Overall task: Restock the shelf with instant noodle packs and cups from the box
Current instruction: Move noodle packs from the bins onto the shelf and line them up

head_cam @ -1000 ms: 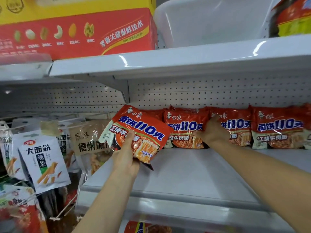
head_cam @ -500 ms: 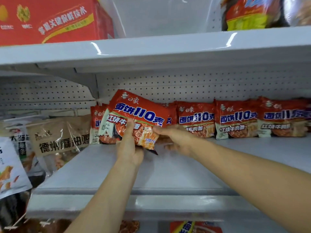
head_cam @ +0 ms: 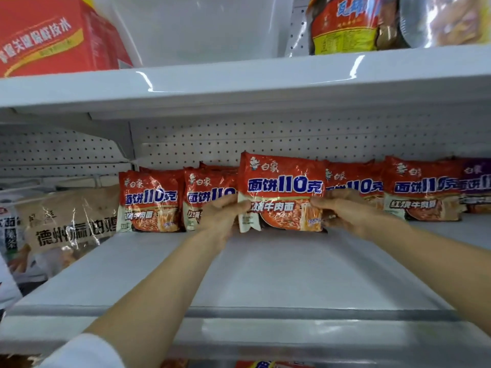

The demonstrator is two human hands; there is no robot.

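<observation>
I hold one red instant noodle pack upright with both hands, its lower edge touching the white shelf. My left hand grips its left edge and my right hand grips its right edge. It stands in front of a row of matching red packs that leans against the pegboard back wall. More of the same packs continue to the right, ending in a purple pack. The box is not in view.
Brown snack bags hang on the neighbouring rack at left. The upper shelf carries a red carton, a clear plastic tub and bagged goods. The front half of the white shelf is bare.
My right hand left the back row and took the right edge of the pack. The pack moved right and turned from tilted to upright, and the camera view shifted right.
</observation>
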